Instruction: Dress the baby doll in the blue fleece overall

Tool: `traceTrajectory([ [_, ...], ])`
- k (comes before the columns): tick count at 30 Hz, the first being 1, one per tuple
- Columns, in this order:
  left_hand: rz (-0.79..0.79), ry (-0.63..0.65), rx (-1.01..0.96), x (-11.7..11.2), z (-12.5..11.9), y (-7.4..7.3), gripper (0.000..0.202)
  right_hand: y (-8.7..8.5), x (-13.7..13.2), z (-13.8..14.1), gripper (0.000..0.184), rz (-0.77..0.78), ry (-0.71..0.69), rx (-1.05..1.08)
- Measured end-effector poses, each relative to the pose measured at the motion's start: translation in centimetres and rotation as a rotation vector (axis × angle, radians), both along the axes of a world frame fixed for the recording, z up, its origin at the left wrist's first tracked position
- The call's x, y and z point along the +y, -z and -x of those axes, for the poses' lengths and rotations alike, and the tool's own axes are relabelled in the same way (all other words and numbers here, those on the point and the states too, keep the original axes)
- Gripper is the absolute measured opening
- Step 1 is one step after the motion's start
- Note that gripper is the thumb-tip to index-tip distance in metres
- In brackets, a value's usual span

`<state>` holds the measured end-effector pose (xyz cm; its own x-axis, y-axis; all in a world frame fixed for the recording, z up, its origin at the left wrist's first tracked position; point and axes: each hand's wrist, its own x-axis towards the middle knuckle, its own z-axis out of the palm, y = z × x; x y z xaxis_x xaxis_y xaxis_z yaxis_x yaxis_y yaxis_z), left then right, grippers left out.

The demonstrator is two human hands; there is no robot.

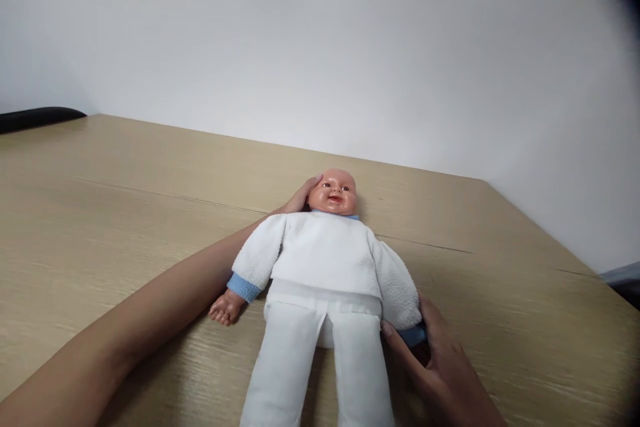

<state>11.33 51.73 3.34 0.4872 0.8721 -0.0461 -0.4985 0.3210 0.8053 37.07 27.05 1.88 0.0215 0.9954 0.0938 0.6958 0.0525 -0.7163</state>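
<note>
Baby doll [325, 260] lies already dressed, left hand [303, 192] against its head [337, 193] at twelve o'clock, grip unclear, right hand [445, 353] clasped round its sleeve [400, 287] at four.

Doll [327, 257] on tbl [150, 193], L hand [304, 193] at head [337, 195], R hand [445, 357] at sleeve [397, 287], wall [300, 47] bhd tbl.

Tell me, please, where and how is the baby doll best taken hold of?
The baby doll lies face-up, so I would grip its torso just below the armpits, coming from both sides; its arms angle outward, probably leaving the flanks reachable.
</note>
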Motion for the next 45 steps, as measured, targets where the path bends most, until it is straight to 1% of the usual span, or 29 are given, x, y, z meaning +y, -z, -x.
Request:
traceTrajectory([
  [4, 0.044, -0.093, 0.031, 0.2, 0.1, 0.4, 0.06, -0.3, -0.1, 0.1, 0.054, -0.021, 0.0, -0.021],
  [7, 0.06, -0.111, 0.037, 0.1, 0.1, 0.3, 0.061, -0.6, -0.2, 0.2, 0.053, -0.028, -0.013, -0.019],
  [12, 0.096, -0.038, 0.045, 0.0, 0.2, 0.2, 0.07, -0.6, -0.1, 0.1, 0.055, -0.021, -0.021, -0.028],
  [17, 0.125, -0.035, 0.027, 0.4, 0.3, 0.4, 0.068, -0.6, 0.0, 0.1, 0.054, -0.009, -0.036, -0.026],
  [23, 0.071, 0.049, 0.02, 1.1, 0.3, 0.7, 0.069, -0.7, 0.1, 0.1, 0.053, -0.027, -0.038, -0.034],
  [24, 0.065, 0.039, 0.033, 1.3, 0.3, 0.9, 0.069, -0.7, 0.1, 0.0, 0.053, -0.027, -0.042, -0.037],
  [28, 0.051, -0.127, 0.117, 2.4, 0.5, 1.7, 0.06, -0.6, 0.0, -0.1, 0.053, -0.015, -0.049, -0.052],
  [30, 0.039, -0.174, 0.147, 2.7, 0.6, 1.9, 0.057, -0.6, -0.1, -0.2, 0.055, -0.022, -0.049, -0.053],
  [33, 0.038, -0.19, 0.176, 2.4, 0.5, 1.4, 0.059, -0.8, -0.1, -0.1, 0.053, -0.016, -0.047, -0.05],
  [39, -0.005, -0.037, 0.151, 0.7, -0.4, -0.6, 0.069, -0.9, 0.1, 0.0, 0.053, -0.03, -0.035, -0.052],
  [42, -0.02, -0.067, 0.175, 0.5, -0.4, -0.7, 0.066, -0.9, 0.1, 0.0, 0.053, -0.039, -0.036, -0.049],
  [45, -0.007, -0.178, 0.246, 1.1, 0.0, 0.1, 0.06, -0.9, 0.1, 0.0, 0.054, -0.032, -0.046, -0.047],
])
